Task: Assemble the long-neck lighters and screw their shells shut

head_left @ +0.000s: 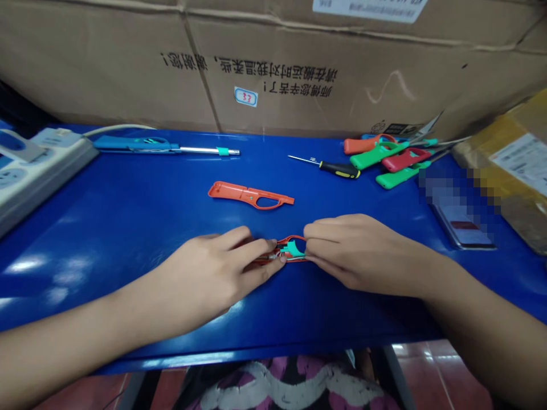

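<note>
left hand: fingers pinched on lighter half
right hand: pinching the same half
beyond: orange shell, screwdriver

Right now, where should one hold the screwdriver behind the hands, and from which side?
Grip the screwdriver by its thick black-and-yellow handle, coming from above and the near side. The thin shaft points left and offers little to hold, and the pile of lighters lies close to the handle's right end. The left hand and right hand pinch the orange lighter half.
</note>
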A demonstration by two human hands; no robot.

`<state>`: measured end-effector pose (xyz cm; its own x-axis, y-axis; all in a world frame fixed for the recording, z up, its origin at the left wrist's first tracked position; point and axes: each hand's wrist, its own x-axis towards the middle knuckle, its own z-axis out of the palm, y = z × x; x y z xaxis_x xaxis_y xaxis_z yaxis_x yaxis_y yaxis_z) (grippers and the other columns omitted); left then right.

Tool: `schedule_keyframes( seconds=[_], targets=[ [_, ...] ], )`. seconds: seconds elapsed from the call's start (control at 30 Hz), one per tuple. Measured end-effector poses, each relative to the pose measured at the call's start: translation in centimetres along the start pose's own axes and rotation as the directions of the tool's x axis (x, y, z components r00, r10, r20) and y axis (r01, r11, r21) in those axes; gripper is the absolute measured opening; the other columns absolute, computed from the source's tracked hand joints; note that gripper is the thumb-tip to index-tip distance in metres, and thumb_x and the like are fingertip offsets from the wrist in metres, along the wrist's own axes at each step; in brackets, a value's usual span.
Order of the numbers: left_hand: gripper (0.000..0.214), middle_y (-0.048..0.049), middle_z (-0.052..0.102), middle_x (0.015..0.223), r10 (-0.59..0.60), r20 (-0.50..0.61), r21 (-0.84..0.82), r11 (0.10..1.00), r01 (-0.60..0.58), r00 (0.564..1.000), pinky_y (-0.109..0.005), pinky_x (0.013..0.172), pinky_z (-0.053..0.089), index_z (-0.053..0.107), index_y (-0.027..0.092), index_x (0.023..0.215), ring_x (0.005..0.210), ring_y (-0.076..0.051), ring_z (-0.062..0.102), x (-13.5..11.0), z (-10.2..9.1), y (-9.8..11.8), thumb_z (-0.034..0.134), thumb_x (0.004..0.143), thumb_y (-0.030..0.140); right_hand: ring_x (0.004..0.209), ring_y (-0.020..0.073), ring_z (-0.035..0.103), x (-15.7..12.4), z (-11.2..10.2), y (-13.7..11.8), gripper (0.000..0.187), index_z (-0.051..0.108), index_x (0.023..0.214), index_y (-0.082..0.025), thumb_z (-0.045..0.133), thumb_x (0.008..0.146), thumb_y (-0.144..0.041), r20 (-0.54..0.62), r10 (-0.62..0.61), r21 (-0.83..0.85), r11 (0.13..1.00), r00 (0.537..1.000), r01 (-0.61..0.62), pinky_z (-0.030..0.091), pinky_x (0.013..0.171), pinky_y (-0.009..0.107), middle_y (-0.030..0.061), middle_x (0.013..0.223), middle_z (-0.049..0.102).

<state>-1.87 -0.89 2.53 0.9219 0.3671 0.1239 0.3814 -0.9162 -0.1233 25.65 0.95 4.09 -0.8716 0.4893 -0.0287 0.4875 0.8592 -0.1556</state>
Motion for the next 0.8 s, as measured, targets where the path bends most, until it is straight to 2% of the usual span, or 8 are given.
schedule_keyframes(
  seconds=[0.2,0.3,0.4,0.53,0.63,0.73,0.8],
  targets=[
    [0.045,-0.0109,0.067,0.118,0.026,0.031,0.006,1.0,-0.026,0.999,-0.035,0.061,0.054,0.055,0.016,0.142,0.087,-0.024,0.058,-0.1,-0.3,0.1,0.048,0.098,0.016,0.075,0.0182,0.053,0.5,0.0,-0.5,0.021,0.057,0.085,-0.019,0.043,0.099,-0.011,0.014,-0.056,-0.022,0.998,0.998,0.057,0.03,0.061,0.033,0.0046,0.086,0.066],
    [0.044,-0.0108,0.067,0.117,0.02,0.035,-0.007,1.0,-0.02,0.999,-0.035,0.061,0.053,0.056,0.016,0.141,0.086,-0.024,0.058,-0.1,-0.3,0.0,0.049,0.097,0.017,0.068,0.0166,0.05,0.8,0.1,-1.1,0.026,0.055,0.081,-0.019,0.04,0.101,-0.013,0.012,0.013,0.014,1.0,1.0,-0.013,0.026,0.058,0.033,0.0032,0.08,0.064],
    [0.044,-0.011,0.067,0.113,0.013,0.015,-0.012,1.0,-0.013,1.0,-0.035,0.06,0.052,0.058,0.016,0.139,0.084,-0.024,0.057,-0.1,-0.2,-0.2,0.049,0.096,0.016,0.069,0.0152,0.052,0.9,0.3,-1.6,0.026,0.055,0.08,-0.019,0.041,0.101,-0.013,0.009,0.074,0.068,0.995,0.997,-0.074,0.027,0.06,0.033,0.0021,0.081,0.064],
    [0.045,-0.0102,0.068,0.111,0.006,0.006,-0.029,1.0,-0.006,1.0,-0.036,0.06,0.052,0.06,0.017,0.137,0.084,-0.025,0.057,-0.1,-0.1,-0.3,0.049,0.093,0.013,0.072,0.0159,0.053,0.5,0.1,-1.2,0.024,0.06,0.082,-0.018,0.043,0.1,-0.012,0.04,0.037,0.05,0.998,0.998,-0.039,0.029,0.061,0.032,0.0035,0.085,0.065],
    [0.05,-0.0099,0.067,0.115,0.006,0.011,-0.045,0.999,-0.006,1.0,-0.037,0.061,0.053,0.057,0.017,0.14,0.087,-0.026,0.057,-0.2,-0.2,-0.3,0.05,0.091,0.011,0.079,0.0158,0.057,0.2,0.0,-0.3,0.02,0.064,0.088,-0.019,0.048,0.1,-0.018,0.043,0.072,0.18,0.98,0.996,-0.079,0.034,0.065,0.03,0.0029,0.091,0.064],
    [0.05,-0.01,0.067,0.119,0.008,0.021,-0.052,0.999,-0.006,1.0,-0.037,0.064,0.054,0.057,0.018,0.141,0.091,-0.027,0.058,-0.2,-0.3,-0.3,0.05,0.092,0.011,0.087,0.0148,0.059,0.2,-0.1,0.4,0.008,0.064,0.103,-0.024,0.06,0.096,-0.027,0.038,0.202,0.385,0.901,0.979,-0.201,0.039,0.07,0.028,0.0008,0.102,0.064],
    [0.048,-0.0098,0.067,0.119,0.002,0.026,-0.054,0.999,-0.001,1.0,-0.037,0.064,0.054,0.058,0.019,0.139,0.092,-0.026,0.058,-0.3,-0.4,-0.3,0.049,0.093,0.011,0.087,0.0146,0.058,0.2,-0.1,0.6,0.027,0.059,0.113,-0.026,0.069,0.09,-0.034,0.052,0.292,0.466,0.839,0.955,-0.282,0.04,0.071,0.027,-0.0002,0.105,0.064]
  ],
)
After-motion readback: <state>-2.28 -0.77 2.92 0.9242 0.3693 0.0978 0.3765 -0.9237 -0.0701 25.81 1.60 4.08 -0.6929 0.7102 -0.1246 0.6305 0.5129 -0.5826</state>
